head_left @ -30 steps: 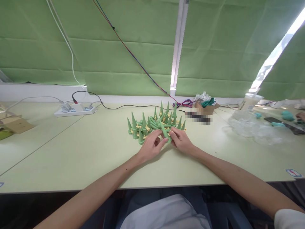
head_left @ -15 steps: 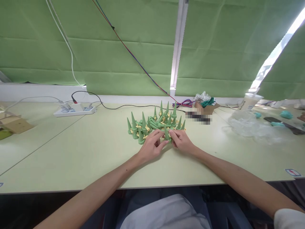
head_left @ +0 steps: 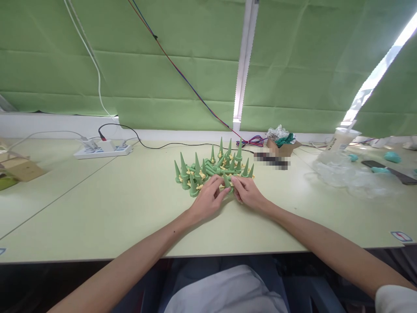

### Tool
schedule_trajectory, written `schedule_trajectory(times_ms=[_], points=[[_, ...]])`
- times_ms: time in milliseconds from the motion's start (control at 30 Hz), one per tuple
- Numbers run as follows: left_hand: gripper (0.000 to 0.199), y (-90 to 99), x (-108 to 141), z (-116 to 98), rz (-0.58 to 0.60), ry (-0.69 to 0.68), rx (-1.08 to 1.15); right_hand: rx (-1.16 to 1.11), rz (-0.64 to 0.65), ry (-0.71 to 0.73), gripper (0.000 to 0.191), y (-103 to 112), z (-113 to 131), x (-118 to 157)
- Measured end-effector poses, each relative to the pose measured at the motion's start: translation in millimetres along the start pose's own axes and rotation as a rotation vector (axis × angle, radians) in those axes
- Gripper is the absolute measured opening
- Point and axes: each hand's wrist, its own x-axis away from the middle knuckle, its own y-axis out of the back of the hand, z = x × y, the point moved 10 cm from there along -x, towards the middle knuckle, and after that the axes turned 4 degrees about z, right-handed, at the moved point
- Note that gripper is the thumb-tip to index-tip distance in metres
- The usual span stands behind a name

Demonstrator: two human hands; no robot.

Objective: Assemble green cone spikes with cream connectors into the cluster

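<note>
Between my two hands stands a green cone-shaped spike piece [head_left: 226,180], its tip leaning slightly left. My left hand [head_left: 210,194] is closed around it from the left, with the thumb at its lower front and the fingertips behind. From the right, my right hand [head_left: 249,192] pinches close against the same cone; its fingers hide whatever lies between them. Just beyond are several upright green spikes [head_left: 196,167] with small yellow pieces [head_left: 202,175] at their sides. Green rods [head_left: 211,167] lie among them.
A white power strip [head_left: 110,151] sits at the back left, with a black cable [head_left: 176,144] running along the table [head_left: 130,208]. At the right are a cardboard box [head_left: 285,150], a cup [head_left: 342,139], clear plastic bags [head_left: 345,174] and a dark phone-like slab [head_left: 404,177].
The cone between my hands tilts a little more to the left. My left thumb and fingers have shifted slightly upward around it, while my right hand stays almost still.
</note>
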Motion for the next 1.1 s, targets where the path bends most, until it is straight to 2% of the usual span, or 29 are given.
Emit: schedule_trajectory(times_ms=[433, 600, 767, 867, 967, 1100], points=[[0.02, -0.4, -1, 3, 0.0, 0.03, -0.039, 0.073, -0.012, 0.015, 0.046, 1, 2, 0], [0.016, -0.4, 0, 7, -0.008, 0.075, -0.005, 0.097, -0.076, 0.02, 0.047, 7, 2, 0], [0.021, 8.5, 0, 10, -0.085, 0.146, 0.066, 0.079, -0.154, 0.013, 0.043, 16, 1, 2], [0.033, 12.9, -1, 9, -0.107, 0.171, 0.064, 0.055, -0.153, 0.012, 0.041, 16, -1, 2], [0.05, 9.1, -2, 9, -0.058, 0.195, 0.118, 0.064, -0.128, 0.025, 0.042, 14, 0, 2], [0.06, 4.3, 0, 12, -0.015, 0.247, 0.217, 0.101, -0.061, 0.068, 0.045, 6, 6, 2]])
